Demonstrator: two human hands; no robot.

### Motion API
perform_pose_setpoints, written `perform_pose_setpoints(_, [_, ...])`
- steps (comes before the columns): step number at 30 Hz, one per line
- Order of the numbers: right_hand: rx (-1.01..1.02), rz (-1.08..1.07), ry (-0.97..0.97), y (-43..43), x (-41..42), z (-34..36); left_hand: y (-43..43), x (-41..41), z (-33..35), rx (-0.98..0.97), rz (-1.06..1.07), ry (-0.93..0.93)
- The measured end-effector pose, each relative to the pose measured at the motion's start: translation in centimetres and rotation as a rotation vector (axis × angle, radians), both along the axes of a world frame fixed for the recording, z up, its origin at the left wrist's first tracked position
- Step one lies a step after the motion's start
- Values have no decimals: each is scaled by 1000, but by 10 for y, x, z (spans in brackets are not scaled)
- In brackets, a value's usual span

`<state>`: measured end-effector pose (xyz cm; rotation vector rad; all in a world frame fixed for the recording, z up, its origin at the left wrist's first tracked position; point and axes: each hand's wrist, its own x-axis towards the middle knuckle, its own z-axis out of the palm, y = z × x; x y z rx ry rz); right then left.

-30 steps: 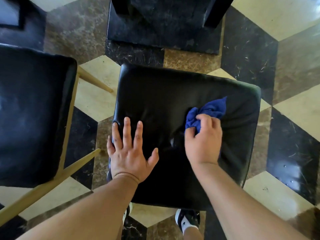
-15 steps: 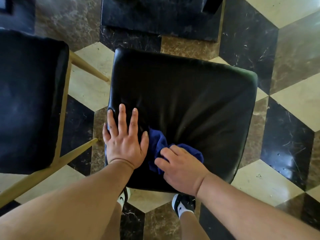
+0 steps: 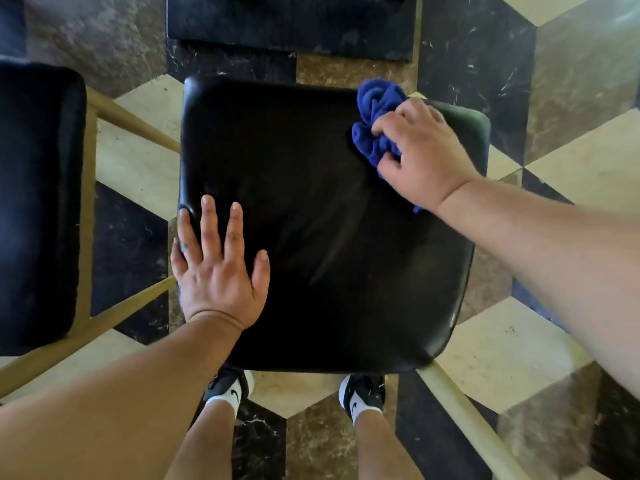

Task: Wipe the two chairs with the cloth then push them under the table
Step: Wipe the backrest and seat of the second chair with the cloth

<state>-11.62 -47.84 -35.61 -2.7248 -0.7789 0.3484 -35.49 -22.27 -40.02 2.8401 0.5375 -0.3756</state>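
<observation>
A black padded chair seat [image 3: 322,216] fills the middle of the view, directly below me. My right hand [image 3: 420,154] is bunched on a blue cloth [image 3: 375,112] and presses it on the seat's far right corner. My left hand [image 3: 216,268] lies flat with fingers spread on the seat's near left edge, holding nothing. A second chair with a black seat [image 3: 38,202] and pale wooden legs [image 3: 128,123] stands to the left, a narrow gap away.
The black slab base of the table [image 3: 291,22] lies on the floor just beyond the chair. The floor is marble in cream, brown and black tiles [image 3: 568,109]. My feet in dark shoes [image 3: 362,396] stand at the seat's near edge.
My right hand swept the cloth from the seat's near left area, beside my left hand, up to the far right corner. My left hand stayed flat on the near left edge.
</observation>
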Motion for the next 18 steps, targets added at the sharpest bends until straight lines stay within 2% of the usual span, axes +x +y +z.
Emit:
perform_pose_setpoints(2, [-30,20,-6,2,-24,0,0,0,-1,6,0,-6])
perform_pose_setpoints(4, [-29,150,28,1,-63,5,0,-1,-1,5,0,-10])
perform_pose_setpoints(7, [20,485,96,-12,-126,11,-1,-2,-1,5,4,-12])
perform_pose_setpoints(10, [-35,828,281,-39,-177,14,-1,-1,-1,3,4,-7])
perform_pose_setpoints(12, [-51,974,355,-54,-190,15,-1,0,0,5,4,-8])
perform_pose_setpoints(15, [-43,1074,351,-60,-176,13,-1,0,0,6,8,-10])
perform_pose_setpoints(18, [-26,935,239,-64,-137,10,0,0,0,9,7,-10])
